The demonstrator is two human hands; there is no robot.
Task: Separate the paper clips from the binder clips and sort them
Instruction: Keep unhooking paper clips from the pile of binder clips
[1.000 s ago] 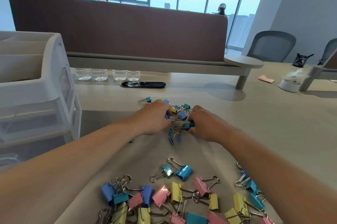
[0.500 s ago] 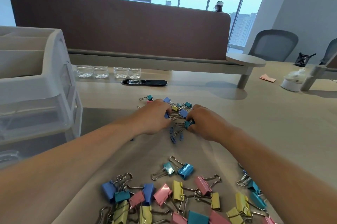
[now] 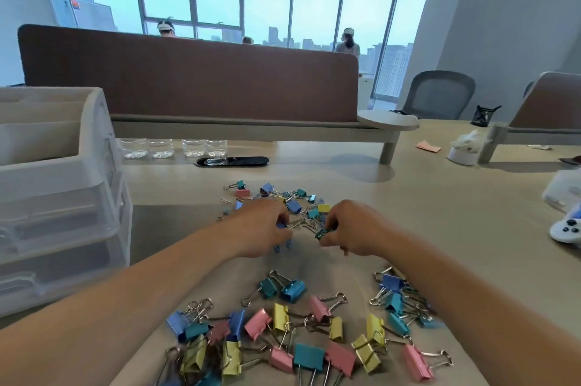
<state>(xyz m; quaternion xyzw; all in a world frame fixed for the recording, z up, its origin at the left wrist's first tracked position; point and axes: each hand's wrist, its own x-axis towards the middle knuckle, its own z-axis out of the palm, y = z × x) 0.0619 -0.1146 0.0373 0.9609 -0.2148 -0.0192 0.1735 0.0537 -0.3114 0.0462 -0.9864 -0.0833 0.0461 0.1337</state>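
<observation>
A mixed heap of small coloured binder clips and paper clips (image 3: 292,203) lies on the desk beyond both hands. My left hand (image 3: 261,228) rests at the heap's near left edge, fingers curled down onto small blue clips (image 3: 283,245) beneath it. My right hand (image 3: 352,228) sits at the heap's near right side and pinches a small green binder clip (image 3: 322,233) between thumb and fingers. Closer to me lies a spread of large binder clips (image 3: 283,335) in pink, yellow, blue and teal, with a smaller cluster (image 3: 399,304) at the right.
A white plastic drawer organiser (image 3: 56,197) stands at the left. Water bottles (image 3: 173,148) and a black cable slot (image 3: 232,162) sit under a brown divider (image 3: 188,77). A white controller (image 3: 566,230) lies at the far right edge.
The camera has tilted up a little. My right hand has drawn the green clip slightly toward me, away from the heap. My left hand stays at the heap's left edge.
</observation>
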